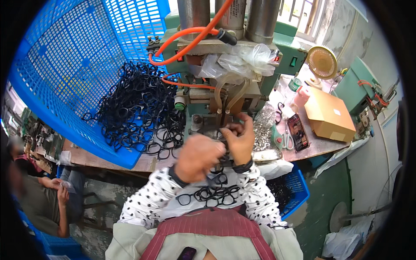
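My right hand (240, 138) is closed at the working head of the press (222, 113), thumb and fingers pinched on a dark piece that looks like a black eyeglass frame (212, 132), partly hidden. Just left of it and nearer to me, my left hand (197, 158) is smeared by motion. Its fingers cannot be made out, and a blurred dark shape hangs below it. Several black eyeglass frames (183, 199) lie on the white cloth over my lap. To the left, a large heap of black eyeglass frames (138, 104) spills from a tipped blue basket (78, 60) onto the table.
Orange air hoses (182, 31) loop above the press. Right of it are a bag of small metal parts (263, 130), scissors (287, 141), a phone (297, 133) and a cardboard box (329, 115). Another blue basket (299, 190) stands below. A person (43, 195) sits at the left.
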{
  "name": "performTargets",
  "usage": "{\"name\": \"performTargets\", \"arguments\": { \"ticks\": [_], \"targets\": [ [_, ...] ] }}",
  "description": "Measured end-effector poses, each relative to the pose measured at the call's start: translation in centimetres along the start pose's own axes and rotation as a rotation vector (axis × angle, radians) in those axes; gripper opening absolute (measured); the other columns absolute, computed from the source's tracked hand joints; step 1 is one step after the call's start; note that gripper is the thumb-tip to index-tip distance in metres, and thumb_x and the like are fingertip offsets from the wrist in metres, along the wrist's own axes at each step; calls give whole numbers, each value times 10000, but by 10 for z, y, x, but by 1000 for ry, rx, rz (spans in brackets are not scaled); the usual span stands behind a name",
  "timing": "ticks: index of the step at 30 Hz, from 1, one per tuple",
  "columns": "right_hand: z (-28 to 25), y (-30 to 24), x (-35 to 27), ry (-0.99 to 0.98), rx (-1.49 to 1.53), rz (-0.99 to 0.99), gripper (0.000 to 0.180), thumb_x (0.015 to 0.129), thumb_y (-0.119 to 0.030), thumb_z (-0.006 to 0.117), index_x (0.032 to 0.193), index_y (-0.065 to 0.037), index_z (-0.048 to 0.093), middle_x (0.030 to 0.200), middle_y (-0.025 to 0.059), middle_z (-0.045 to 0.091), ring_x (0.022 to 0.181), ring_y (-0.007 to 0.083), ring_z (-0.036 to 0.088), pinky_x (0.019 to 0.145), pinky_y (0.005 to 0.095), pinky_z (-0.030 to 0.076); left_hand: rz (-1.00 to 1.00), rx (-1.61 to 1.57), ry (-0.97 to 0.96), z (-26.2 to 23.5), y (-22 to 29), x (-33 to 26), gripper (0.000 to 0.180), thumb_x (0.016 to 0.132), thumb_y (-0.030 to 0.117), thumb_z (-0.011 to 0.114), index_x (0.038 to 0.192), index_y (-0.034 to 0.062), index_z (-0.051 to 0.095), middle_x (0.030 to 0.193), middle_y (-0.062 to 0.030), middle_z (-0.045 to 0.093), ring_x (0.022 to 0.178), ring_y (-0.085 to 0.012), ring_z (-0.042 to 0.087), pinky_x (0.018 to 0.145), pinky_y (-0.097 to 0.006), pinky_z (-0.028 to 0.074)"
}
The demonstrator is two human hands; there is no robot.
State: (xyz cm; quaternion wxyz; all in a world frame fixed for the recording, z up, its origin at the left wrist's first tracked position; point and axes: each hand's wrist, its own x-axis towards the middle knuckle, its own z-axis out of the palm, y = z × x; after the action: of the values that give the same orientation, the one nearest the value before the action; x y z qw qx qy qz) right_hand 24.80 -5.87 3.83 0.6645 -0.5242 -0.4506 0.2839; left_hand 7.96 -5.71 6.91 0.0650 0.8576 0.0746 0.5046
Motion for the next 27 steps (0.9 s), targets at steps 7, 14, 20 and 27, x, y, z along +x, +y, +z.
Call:
{"name": "performTargets", "arguments": {
  "ticks": [7, 14, 20, 27],
  "targets": [
    [-107, 72, 36, 344, -902, -271, 342, 735, -141, 752, 1055, -95, 639, 952, 82, 691, 882, 278, 614, 784, 381, 474, 11, -61, -197, 39, -8, -19, 521, 762, 21, 694, 1264, 34, 554, 1236, -140, 596, 1049, -311, 609, 951, -463, 477],
    [-144, 80, 10, -11, -1356, 15, 228, 787, -278, 727, 905, -101, 644, 846, 117, 644, 793, 337, 645, 671, 451, 499, -16, -44, -198, 39, -7, -24, 505, 773, 11, 668, 1266, 41, 562, 1245, -135, 596, 1065, -307, 601, 954, -460, 478],
    [-133, 106, 21, 143, -900, -144, 151, 799, -213, 713, 816, -66, 679, 797, 127, 639, 750, 326, 617, 695, 413, 482, -19, -34, -176, 41, -7, -26, 501, 749, 9, 637, 1246, 46, 576, 1253, -126, 590, 1063, -332, 590, 975, -464, 467],
    [-130, 109, 14, 305, -636, -67, 104, 838, -133, 673, 901, -58, 709, 758, 95, 700, 674, 179, 678, 637, 306, 515, -88, 154, 83, 23, -16, -56, 328, 821, 250, 706, 1096, 93, 621, 972, -104, 636, 843, -272, 611, 693, -401, 483]
  ]
}}
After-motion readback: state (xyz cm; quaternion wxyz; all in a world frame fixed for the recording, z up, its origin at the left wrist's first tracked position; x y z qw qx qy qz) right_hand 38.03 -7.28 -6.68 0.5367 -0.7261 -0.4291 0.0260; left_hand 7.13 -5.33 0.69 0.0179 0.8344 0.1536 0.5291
